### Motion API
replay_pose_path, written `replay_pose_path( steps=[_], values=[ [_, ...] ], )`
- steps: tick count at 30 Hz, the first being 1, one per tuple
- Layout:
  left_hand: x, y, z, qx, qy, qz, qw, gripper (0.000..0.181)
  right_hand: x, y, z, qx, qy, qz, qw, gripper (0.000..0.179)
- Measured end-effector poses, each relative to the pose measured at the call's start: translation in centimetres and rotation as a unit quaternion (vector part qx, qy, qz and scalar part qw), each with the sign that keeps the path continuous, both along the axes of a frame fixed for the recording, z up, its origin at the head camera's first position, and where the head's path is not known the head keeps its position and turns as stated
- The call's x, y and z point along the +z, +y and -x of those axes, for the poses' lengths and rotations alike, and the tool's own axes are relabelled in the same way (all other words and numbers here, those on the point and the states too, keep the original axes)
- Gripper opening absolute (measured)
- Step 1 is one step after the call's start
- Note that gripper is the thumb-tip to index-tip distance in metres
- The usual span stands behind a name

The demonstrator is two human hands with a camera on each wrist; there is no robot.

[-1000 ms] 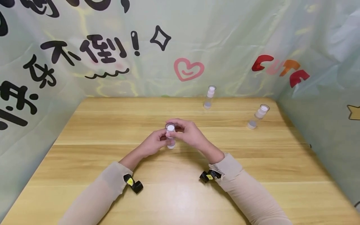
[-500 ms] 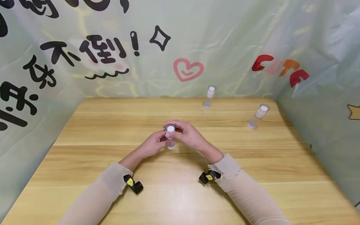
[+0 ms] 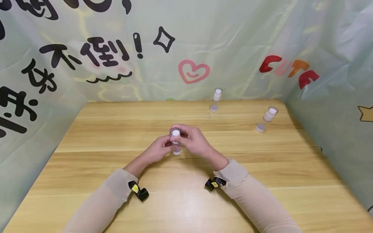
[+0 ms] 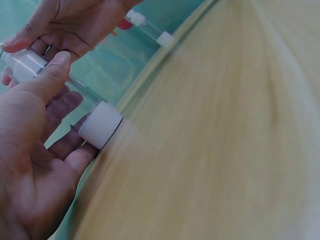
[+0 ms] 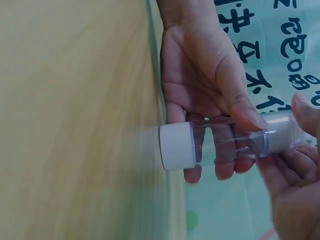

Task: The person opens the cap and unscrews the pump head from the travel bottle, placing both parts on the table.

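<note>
A clear pump bottle (image 3: 176, 150) with a white base and a white top under a clear cap stands upright on the table, between both hands. My left hand (image 3: 158, 149) grips its transparent body from the left, thumb on the near side and fingers behind, as the right wrist view shows. At the upper end, my right hand (image 3: 194, 141) holds the clear cap (image 3: 175, 132) between thumb and fingers. In the left wrist view the white base (image 4: 101, 125) touches the tabletop. Fingers hide part of the bottle's middle.
Two similar bottles stand farther off: one bottle (image 3: 216, 101) near the table's back edge, another bottle (image 3: 266, 119) toward the right corner. The wooden table (image 3: 186, 194) is bordered by a printed pale green curtain (image 3: 233, 42) at the back and sides.
The head view has shifted slightly. Both hands stay on the bottle, with only very small movement of the right hand; the two other bottles keep their places.
</note>
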State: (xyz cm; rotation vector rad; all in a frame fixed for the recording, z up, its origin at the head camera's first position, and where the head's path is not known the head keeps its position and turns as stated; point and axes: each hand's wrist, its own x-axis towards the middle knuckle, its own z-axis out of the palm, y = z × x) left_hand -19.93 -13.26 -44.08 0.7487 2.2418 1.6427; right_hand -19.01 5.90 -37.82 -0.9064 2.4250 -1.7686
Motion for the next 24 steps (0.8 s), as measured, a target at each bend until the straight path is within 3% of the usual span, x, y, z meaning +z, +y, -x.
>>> replay_pose_path(
  steps=[4, 7, 12, 24],
  values=[
    [-0.1, 0.3, 0.0, 0.002, -0.016, -0.014, 0.9998, 0.033, 2.2, 0.3, -0.4, -0.026, 0.030, 0.069, 0.9968, 0.030],
    [-0.3, 0.5, -0.2, 0.002, -0.028, -0.015, 0.9995, 0.034, 3.0, 0.3, -0.6, -0.018, 0.035, 0.092, 0.9950, 0.030],
    [-0.6, 0.4, -0.4, 0.001, -0.025, -0.009, 0.9996, 0.033, 2.4, 0.4, -0.7, 0.002, 0.007, 0.069, 0.9976, 0.032],
    [0.0, 0.2, -0.3, -0.009, -0.014, -0.021, 0.9996, 0.042, 2.6, 2.1, -0.2, 0.016, -0.004, 0.051, 0.9986, 0.039]
  ],
)
